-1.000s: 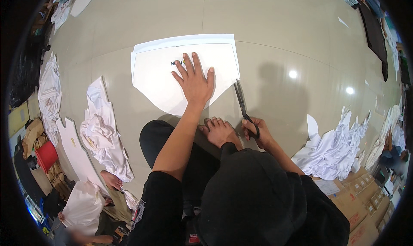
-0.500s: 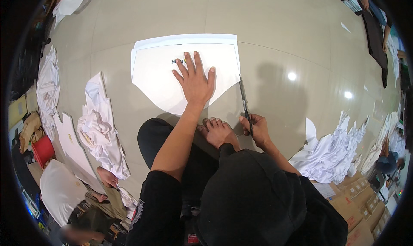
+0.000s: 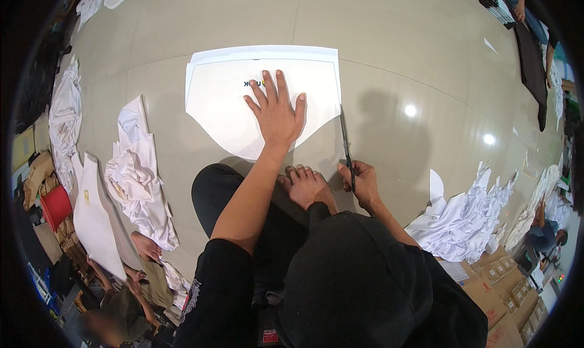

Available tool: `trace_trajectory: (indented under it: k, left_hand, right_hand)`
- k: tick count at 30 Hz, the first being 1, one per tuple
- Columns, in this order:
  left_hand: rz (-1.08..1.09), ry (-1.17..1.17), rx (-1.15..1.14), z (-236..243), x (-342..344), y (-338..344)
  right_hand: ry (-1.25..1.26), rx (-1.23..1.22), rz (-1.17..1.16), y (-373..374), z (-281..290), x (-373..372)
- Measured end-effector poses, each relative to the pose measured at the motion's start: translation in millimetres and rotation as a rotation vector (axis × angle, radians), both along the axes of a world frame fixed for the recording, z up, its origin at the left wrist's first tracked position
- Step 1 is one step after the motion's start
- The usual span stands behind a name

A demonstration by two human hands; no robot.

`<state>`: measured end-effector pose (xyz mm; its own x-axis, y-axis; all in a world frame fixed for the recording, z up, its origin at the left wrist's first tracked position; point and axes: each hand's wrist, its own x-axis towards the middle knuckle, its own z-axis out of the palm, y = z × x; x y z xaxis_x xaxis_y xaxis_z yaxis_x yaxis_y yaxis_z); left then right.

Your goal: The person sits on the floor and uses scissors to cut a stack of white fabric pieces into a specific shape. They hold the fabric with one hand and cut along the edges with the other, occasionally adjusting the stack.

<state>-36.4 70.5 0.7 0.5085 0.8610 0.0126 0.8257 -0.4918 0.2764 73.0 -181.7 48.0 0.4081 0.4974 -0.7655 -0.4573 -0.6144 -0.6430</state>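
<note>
A white cut piece [image 3: 222, 120], with a small printed mark and another white layer showing along its far edge, lies on the tiled floor in front of me. My left hand [image 3: 278, 117] presses flat on it, fingers spread. Beside the piece's right edge, black-handled scissors [image 3: 345, 141] point away from me, their tips touching that edge near its corner. My right hand [image 3: 365, 180] grips their handles. Between my forearms is my bare foot [image 3: 310, 193].
Crumpled white fabric [image 3: 462, 214] lies right, near cardboard boxes [image 3: 505, 281]; more piles [image 3: 140, 184] lie left. A co-worker [image 3: 115, 317] at lower left handles a large white piece [image 3: 100, 226]. Other people [image 3: 544, 232] work along the right, near dark material [image 3: 529, 74] at upper right.
The scissors have swung more upright, their tips moving slightly up along the piece's right edge. The co-worker at lower left has moved the large white piece upward.
</note>
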Motion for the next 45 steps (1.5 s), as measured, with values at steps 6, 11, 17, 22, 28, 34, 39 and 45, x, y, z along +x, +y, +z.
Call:
trace_trajectory:
  k: [6, 11, 17, 22, 28, 34, 39, 45]
  left_hand:
    - [0.002, 0.018, 0.014, -1.5, 0.0, 0.4]
    - [0.0, 0.015, 0.002, -0.9, -0.2, 0.3]
    - [0.001, 0.023, 0.002, -1.1, 0.1, 0.7]
    - [-0.001, 0.039, 0.016, -2.5, -0.2, 0.7]
    - [0.0, 0.03, 0.0, -1.3, -0.1, 1.0]
    - [-0.001, 0.021, -0.003, 0.2, 0.1, 0.6]
    - [0.0, 0.03, -0.001, -0.9, 0.1, 0.3]
    - [0.007, 0.034, 0.0, -0.7, -0.2, 0.7]
  right_hand:
    - [-0.006, -0.007, 0.005, 2.1, 1.3, -1.6]
    - [-0.031, 0.004, 0.015, 2.8, -0.6, -2.5]
    - [-0.039, 0.008, 0.015, 1.2, -5.3, -2.9]
    - [-0.046, 0.008, 0.024, -1.8, -6.6, -3.4]
    - [-0.039, -0.016, 0.037, -3.7, -6.2, -2.6]
    - [-0.049, -0.02, 0.034, -4.7, -3.2, -4.6]
    - [-0.056, -0.036, 0.046, -5.5, -3.6, -5.1]
    - [-0.012, -0.02, -0.005, -0.4, -0.4, -6.2]
